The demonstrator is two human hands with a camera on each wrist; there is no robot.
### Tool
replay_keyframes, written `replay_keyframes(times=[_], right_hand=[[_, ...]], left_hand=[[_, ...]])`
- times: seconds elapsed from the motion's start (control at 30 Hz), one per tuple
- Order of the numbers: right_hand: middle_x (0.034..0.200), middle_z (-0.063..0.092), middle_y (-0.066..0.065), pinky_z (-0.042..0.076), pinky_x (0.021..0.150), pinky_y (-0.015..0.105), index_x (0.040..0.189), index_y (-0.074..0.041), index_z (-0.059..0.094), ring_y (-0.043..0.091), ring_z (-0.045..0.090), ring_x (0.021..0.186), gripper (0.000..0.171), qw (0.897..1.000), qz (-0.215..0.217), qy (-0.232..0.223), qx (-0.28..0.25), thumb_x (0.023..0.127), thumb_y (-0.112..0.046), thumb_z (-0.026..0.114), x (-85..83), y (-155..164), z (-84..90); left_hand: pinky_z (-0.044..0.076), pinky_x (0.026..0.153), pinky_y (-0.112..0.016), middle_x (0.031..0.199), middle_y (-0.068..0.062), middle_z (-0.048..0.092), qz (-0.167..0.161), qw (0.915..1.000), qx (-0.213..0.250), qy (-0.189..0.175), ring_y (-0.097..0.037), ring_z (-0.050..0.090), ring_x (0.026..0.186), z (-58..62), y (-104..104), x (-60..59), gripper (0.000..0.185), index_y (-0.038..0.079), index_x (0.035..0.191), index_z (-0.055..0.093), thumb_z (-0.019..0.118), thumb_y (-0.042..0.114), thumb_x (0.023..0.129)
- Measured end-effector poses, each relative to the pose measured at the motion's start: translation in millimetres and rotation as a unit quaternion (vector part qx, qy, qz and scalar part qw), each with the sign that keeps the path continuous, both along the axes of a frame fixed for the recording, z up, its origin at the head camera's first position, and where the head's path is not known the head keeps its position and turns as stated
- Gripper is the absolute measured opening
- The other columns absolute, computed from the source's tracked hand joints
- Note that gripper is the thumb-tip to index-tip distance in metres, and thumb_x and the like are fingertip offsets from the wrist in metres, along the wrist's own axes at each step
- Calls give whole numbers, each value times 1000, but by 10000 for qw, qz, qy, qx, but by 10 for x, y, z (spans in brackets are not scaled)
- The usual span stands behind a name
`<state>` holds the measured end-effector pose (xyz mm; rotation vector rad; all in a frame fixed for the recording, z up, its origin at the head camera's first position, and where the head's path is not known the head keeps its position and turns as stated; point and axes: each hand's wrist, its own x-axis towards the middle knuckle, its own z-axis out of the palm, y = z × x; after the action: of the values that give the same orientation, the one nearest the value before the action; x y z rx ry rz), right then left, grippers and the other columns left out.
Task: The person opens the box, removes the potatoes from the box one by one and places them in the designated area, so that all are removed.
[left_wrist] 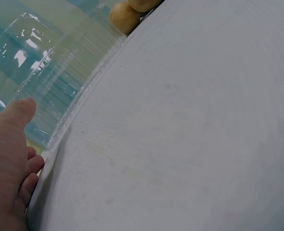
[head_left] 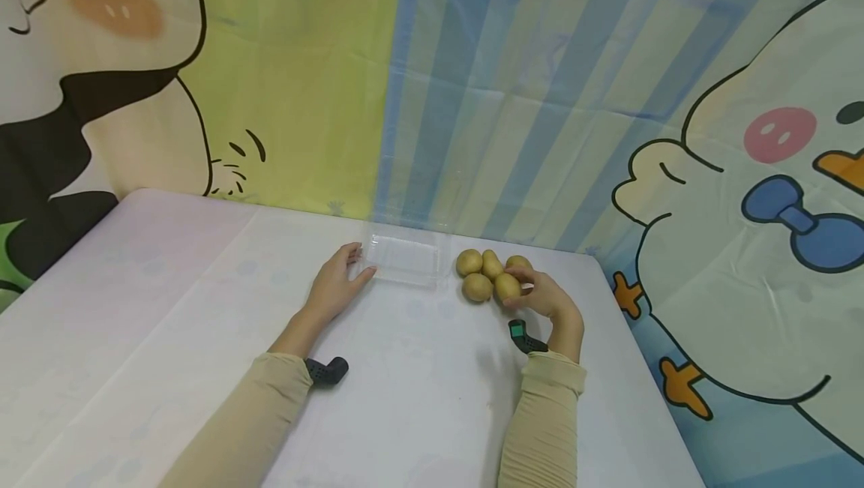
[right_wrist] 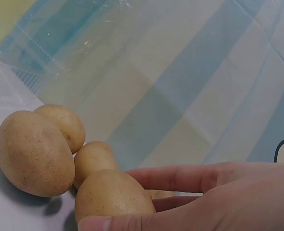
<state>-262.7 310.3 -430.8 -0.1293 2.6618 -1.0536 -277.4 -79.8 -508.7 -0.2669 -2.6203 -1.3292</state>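
Two beige sleeves are reaching in from the bottom of my head view, each with a small dark camera strapped at the wrist, over a white table (head_left: 169, 300).

I am watching the right hand (head_left: 550, 300) gripping a potato (head_left: 507, 286) at the near right of a small heap. Its thumb and fingers are curling around that potato; the wrist view is showing the thumb under it and a long finger (right_wrist: 180, 177) stretching behind it. The potato (right_wrist: 113, 197) is looking oval, tan-yellow, smooth and finely speckled, with no cuts showing.

Four more potatoes are sitting in the heap, all touching or nearly touching. One (head_left: 477, 287) is lying just left of the gripped one, one (head_left: 469, 262) is sitting at the far left, one (head_left: 491, 264) is standing in the middle, and one (head_left: 518, 262) is peeking out at the back right, partly hidden by the fingers.

I am seeing the left hand (head_left: 335, 285) resting at the left end of a clear plastic tray (head_left: 403, 259). Its fingers are lying fairly straight and slightly apart, the thumb (left_wrist: 18, 113) touching the tray's near rim (left_wrist: 70, 115). The tray is shallow, ribbed and see-through, lying just left of the potatoes near the table's far edge.

Behind the table, a cartoon cloth backdrop (head_left: 472, 83) with blue stripes is hanging.
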Motion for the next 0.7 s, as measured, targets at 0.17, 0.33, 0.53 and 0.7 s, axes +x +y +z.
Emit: replay_keyframes(times=[0.17,0.33,0.53,0.7], right_hand=[[131,46,10,42,94,44,129,-20,48,30,51,112,61,9997,-87,-115,191,74,-23,75,18,7,-17],[129,48,10,43,93,43,129,-20,48,30,52,110,62,9996,-117,-94,231,74,-23,75,15,7,-25],[130,46,10,43,92,42,128,-20,48,29,52,110,61,9994,-156,-160,260,74,-24,75,2,10,-24],[130,46,9,43,91,42,128,-21,48,29,50,111,60,9988,-216,-242,355,74,-25,74,-8,1,-18]], left_hand=[[35,102,-45,130,-13,51,24,10000,-4,9,-29,46,122,-10,2,4,69,6,135,35,57,48,84],[35,103,-45,130,-13,50,29,10000,-22,-39,-29,46,122,-1,2,6,68,7,135,35,57,47,84],[35,103,-44,131,-12,50,27,10000,-22,-68,-28,46,122,10,-1,-1,69,7,136,34,58,46,84],[35,103,-43,131,-12,50,32,10000,-26,-59,-27,46,122,13,1,-8,68,7,135,35,58,45,84]])
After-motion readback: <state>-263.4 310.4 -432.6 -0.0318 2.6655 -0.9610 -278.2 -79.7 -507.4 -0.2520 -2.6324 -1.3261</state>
